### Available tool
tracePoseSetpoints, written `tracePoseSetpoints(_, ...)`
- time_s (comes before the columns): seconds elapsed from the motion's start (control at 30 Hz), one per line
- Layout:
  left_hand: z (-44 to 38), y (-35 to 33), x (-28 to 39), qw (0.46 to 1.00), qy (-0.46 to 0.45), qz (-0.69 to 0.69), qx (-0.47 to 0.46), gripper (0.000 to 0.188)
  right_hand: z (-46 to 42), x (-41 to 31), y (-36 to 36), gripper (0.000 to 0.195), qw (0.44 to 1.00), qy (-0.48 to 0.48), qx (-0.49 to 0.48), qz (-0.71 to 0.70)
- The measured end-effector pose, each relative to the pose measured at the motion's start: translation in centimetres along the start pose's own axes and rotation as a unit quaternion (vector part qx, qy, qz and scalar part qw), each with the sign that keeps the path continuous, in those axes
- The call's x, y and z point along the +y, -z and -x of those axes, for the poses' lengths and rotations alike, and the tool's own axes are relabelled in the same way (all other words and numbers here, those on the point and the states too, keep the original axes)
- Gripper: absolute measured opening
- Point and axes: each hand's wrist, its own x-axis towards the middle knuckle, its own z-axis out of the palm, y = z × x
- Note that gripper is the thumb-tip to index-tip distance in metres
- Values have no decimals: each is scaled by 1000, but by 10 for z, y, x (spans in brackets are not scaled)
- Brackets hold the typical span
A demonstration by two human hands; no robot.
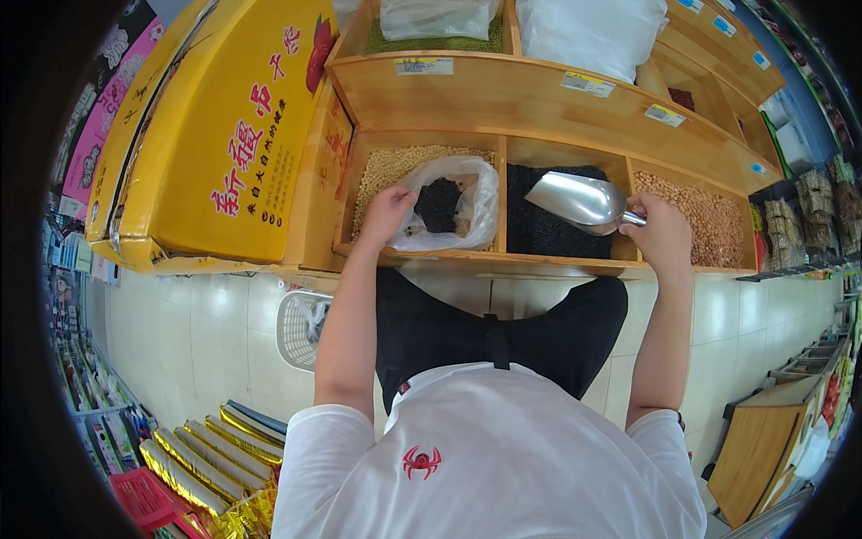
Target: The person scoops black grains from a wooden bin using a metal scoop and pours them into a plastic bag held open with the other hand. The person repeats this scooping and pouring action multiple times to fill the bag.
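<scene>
My left hand (389, 214) pinches the left rim of a clear plastic bag (479, 202), which lies over pale beans (385, 168) in the left compartment. Inside the bag is a dark heap of black grains (438, 205). My right hand (654, 226) grips the short handle of a shiny metal scoop (580, 201). The scoop is above the middle compartment of black grains (539, 232), its mouth facing left toward the bag. No grains show on the visible metal face. To the right, a third compartment holds light-brown peanuts or beans (707, 222); which one I cannot tell.
Wooden dividers (502, 195) separate the compartments. A large yellow carton (202, 135) stands close on the left. Behind, a higher wooden tier (471, 94) holds white plastic bags (592, 34). A white basket (293, 330) sits on the floor near my left arm. Gold-wrapped packs (209, 458) are lower left.
</scene>
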Motion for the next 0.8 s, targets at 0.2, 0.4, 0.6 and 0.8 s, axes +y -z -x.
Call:
tracePoseSetpoints(0.2,1,1,-2,1000,17,22,4,22,-17,43,-72,38,993,-58,-94,42)
tracePoseSetpoints(0.4,0,1,0,999,28,1,16,24,-25,34,-142,43,991,-34,-128,22)
tracePoseSetpoints(0.6,4,2,8,998,57,-1,10,19,-18,13,-172,37,996,-15,-83,-5)
tracePoseSetpoints(0.8,4,2,7,999,51,12,7,18,-18,26,-172,48,969,-141,-130,-154)
